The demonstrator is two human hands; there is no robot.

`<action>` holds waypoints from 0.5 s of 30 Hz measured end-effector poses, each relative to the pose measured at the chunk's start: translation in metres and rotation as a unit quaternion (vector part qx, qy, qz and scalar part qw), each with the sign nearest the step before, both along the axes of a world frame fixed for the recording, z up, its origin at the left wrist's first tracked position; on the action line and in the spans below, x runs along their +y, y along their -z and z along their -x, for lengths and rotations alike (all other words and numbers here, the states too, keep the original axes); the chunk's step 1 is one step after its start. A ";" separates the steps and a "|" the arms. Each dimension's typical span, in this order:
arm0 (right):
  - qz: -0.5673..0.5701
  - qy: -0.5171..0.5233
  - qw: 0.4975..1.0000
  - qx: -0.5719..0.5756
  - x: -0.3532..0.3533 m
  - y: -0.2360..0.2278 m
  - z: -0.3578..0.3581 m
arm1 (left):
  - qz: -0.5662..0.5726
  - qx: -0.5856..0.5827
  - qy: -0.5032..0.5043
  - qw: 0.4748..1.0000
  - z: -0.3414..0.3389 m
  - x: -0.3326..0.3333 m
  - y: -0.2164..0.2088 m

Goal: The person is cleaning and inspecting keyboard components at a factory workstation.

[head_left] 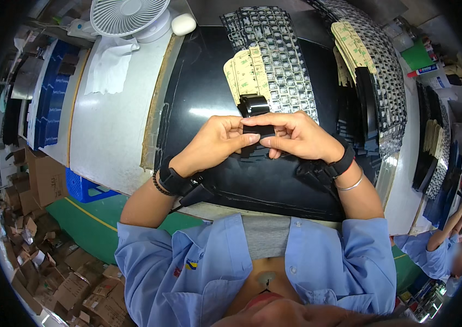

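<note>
Head view: left hand (217, 140) and right hand (295, 136), grip clamped on black strip (258, 129).

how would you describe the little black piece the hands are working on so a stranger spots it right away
Start at the glossy black mat covering the bench. Over its middle, the left hand and right hand pinch a small flat black strip between their fingertips. Unlike the black keyboard frames lying behind, it is held up off the mat.

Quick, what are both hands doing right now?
Left hand: closed, pinching the small black strip.
Right hand: closed, pinching the same strip.
</note>
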State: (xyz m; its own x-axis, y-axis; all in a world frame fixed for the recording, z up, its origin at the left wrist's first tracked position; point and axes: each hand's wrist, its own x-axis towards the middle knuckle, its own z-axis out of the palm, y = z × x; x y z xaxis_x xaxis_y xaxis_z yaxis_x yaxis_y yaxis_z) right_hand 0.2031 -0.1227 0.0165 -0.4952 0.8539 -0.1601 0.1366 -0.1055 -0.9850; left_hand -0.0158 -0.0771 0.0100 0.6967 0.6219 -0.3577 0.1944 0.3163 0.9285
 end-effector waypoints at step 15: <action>0.025 0.009 0.999 0.040 0.003 -0.003 0.001 | -0.027 0.051 0.023 0.998 0.002 0.005 0.000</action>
State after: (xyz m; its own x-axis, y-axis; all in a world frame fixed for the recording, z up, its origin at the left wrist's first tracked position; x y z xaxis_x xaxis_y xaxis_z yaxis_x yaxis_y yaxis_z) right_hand 0.2020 -0.1195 0.0191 -0.4929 0.8545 -0.1638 0.0560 -0.1567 -0.9861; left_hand -0.0181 -0.0723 0.0100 0.6865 0.6105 -0.3950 0.3027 0.2540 0.9186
